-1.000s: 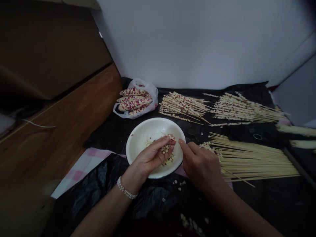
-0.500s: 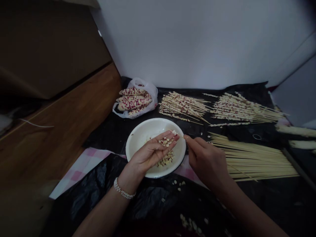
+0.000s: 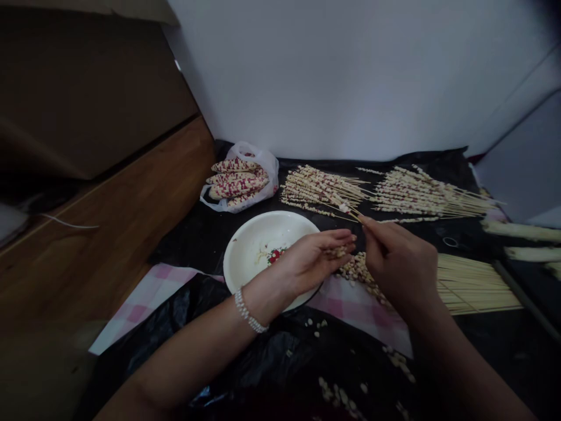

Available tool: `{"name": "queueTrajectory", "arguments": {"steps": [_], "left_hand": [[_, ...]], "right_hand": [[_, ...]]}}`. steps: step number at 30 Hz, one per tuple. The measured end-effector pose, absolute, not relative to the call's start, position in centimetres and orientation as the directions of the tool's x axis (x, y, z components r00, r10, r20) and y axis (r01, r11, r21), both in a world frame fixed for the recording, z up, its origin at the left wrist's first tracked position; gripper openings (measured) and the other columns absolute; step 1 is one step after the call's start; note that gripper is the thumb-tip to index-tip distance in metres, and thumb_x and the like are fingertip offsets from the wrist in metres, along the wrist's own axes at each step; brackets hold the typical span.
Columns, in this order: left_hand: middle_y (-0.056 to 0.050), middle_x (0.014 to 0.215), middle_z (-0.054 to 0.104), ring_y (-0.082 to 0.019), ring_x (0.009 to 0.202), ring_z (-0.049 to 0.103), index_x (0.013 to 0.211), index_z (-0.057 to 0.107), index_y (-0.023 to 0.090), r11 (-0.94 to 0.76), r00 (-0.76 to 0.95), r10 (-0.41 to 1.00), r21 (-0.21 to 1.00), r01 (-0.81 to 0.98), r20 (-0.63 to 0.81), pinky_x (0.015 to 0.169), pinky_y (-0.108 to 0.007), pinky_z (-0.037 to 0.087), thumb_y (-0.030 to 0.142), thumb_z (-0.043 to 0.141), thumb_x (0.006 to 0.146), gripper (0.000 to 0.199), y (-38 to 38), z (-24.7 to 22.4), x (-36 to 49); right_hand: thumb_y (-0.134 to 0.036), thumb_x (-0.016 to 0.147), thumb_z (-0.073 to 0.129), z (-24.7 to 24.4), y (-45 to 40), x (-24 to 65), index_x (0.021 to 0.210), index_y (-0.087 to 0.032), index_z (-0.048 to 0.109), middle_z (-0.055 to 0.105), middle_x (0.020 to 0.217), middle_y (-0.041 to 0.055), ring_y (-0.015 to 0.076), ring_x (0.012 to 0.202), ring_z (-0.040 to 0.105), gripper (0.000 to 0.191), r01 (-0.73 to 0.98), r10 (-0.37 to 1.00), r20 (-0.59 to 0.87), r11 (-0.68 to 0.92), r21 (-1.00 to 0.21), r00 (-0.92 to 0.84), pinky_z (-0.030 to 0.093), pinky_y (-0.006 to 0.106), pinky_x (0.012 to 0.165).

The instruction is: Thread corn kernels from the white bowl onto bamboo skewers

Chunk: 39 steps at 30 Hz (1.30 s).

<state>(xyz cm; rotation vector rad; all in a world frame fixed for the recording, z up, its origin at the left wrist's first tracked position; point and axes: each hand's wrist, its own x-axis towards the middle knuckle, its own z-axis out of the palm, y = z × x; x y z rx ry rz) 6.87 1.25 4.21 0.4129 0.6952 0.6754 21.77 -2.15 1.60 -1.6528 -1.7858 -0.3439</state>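
My left hand (image 3: 313,260) is palm up over the right side of a white bowl (image 3: 241,266), with loose corn kernels (image 3: 336,252) cupped in it. Its fingers are nearly straight and lie close together. Just beyond those fingertips, my right hand (image 3: 397,257) pinches a thin bamboo skewer (image 3: 356,214) between thumb and fingers. A few pale kernels (image 3: 344,207) are threaded near the skewer's tip. A heap of kernels (image 3: 357,272) lies right of the bowl, partly hidden by my right hand. My left forearm hides part of the bowl.
Corn cobs (image 3: 239,186) lie in a white plastic bag (image 3: 269,166) at the back left. Filled skewers form two piles, one mid-back (image 3: 318,190) and one back right (image 3: 412,193). Bare skewers (image 3: 477,283) lie at right. Bare cobs (image 3: 526,254) sit at far right.
My left hand has moved right with its kernels, from the bowl's middle to its right side. My right hand has moved up and right with the skewer. The kernel heap now shows.
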Motion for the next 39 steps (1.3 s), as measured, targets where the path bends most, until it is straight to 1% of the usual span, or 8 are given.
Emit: {"name": "queueTrajectory", "arguments": {"steps": [5,10,14,21,25,28,32,39], "left_hand": [[-0.009,0.092,0.068,-0.021,0.104,0.054,0.075,0.069,0.013,0.662,0.615,0.671,0.708,-0.246,-0.414,0.100,-0.039,0.032,0.015,0.047,0.085,0.024,1.3,4.1,9.2],[-0.007,0.123,0.061,-0.024,0.127,0.039,0.095,0.070,0.020,0.522,0.674,0.655,0.849,-0.075,-0.343,0.098,-0.042,0.035,0.018,0.052,0.085,0.021,1.3,4.4,7.4],[-0.012,0.130,0.057,-0.028,0.121,0.049,0.108,0.067,0.020,0.538,0.758,0.585,0.837,-0.097,-0.288,0.088,-0.038,0.046,0.018,0.061,0.080,0.029,2.1,4.8,3.9],[-0.012,0.102,0.070,-0.023,0.099,0.061,0.091,0.073,0.014,0.329,0.365,0.875,0.944,0.031,-0.317,0.086,-0.031,0.045,0.018,0.064,0.077,0.017,3.6,3.0,-1.9],[-0.006,0.112,0.068,-0.023,0.117,0.051,0.092,0.073,0.021,0.091,0.362,0.923,0.987,0.135,-0.134,0.101,-0.030,0.032,0.013,0.070,0.068,0.025,2.4,1.1,-3.2],[-0.007,0.126,0.061,-0.027,0.125,0.045,0.112,0.066,0.025,-0.061,0.587,0.798,0.952,0.300,-0.134,0.109,-0.037,0.020,0.022,0.069,0.073,0.040,0.2,1.2,-3.4],[-0.012,0.143,0.044,-0.031,0.131,0.037,0.130,0.051,0.024,-0.333,0.718,0.685,0.824,0.459,-0.123,0.108,-0.041,0.020,0.037,0.063,0.079,0.054,-2.7,1.7,-2.9],[-0.012,0.096,0.061,-0.029,0.092,0.052,0.096,0.061,0.018,-0.491,0.632,0.774,0.603,0.629,-0.029,0.087,-0.041,0.038,0.049,0.054,0.082,0.034,-4.0,0.2,-2.1]], "right_hand": [[-0.021,0.086,0.046,1.8,-2.1,22.2,0.111,-0.017,0.066,0.070,0.085,0.0046,0.0165,0.076,0.063,0.032,0.947,0.772,0.633,0.166,-0.273,0.047,0.043,0.026,0.065],[-0.023,0.087,0.045,1.6,-1.8,22.5,0.108,-0.017,0.066,0.070,0.087,0.0061,0.0169,0.075,0.063,0.031,0.919,0.773,0.632,0.207,-0.336,0.057,0.044,0.027,0.065],[-0.024,0.088,0.044,0.8,-1.7,21.4,0.108,-0.017,0.066,0.071,0.091,0.0071,0.0180,0.079,0.064,0.031,0.890,0.827,0.561,0.227,-0.395,0.039,0.046,0.028,0.068],[-0.025,0.089,0.045,-0.6,-2.2,18.8,0.110,-0.022,0.066,0.071,0.098,0.0059,0.0181,0.087,0.066,0.030,0.848,0.944,0.312,0.255,-0.465,-0.112,0.048,0.029,0.075],[-0.025,0.088,0.047,-0.9,-2.2,18.5,0.105,-0.024,0.068,0.073,0.096,0.0043,0.0175,0.082,0.067,0.028,0.833,0.949,0.260,0.286,-0.474,-0.178,0.049,0.029,0.071],[-0.024,0.087,0.047,-1.1,-2.1,18.4,0.105,-0.024,0.068,0.073,0.095,0.0044,0.0174,0.082,0.067,0.028,0.825,0.949,0.250,0.293,-0.484,-0.191,0.049,0.030,0.071],[-0.025,0.087,0.046,-1.3,-2.0,18.3,0.106,-0.023,0.068,0.073,0.096,0.0042,0.0176,0.082,0.067,0.029,0.814,0.952,0.243,0.288,-0.505,-0.186,0.049,0.030,0.073],[-0.025,0.087,0.046,-1.4,-2.1,18.3,0.106,-0.023,0.069,0.073,0.096,0.0053,0.0182,0.082,0.068,0.030,0.806,0.953,0.245,0.284,-0.519,-0.178,0.049,0.030,0.072]]}}
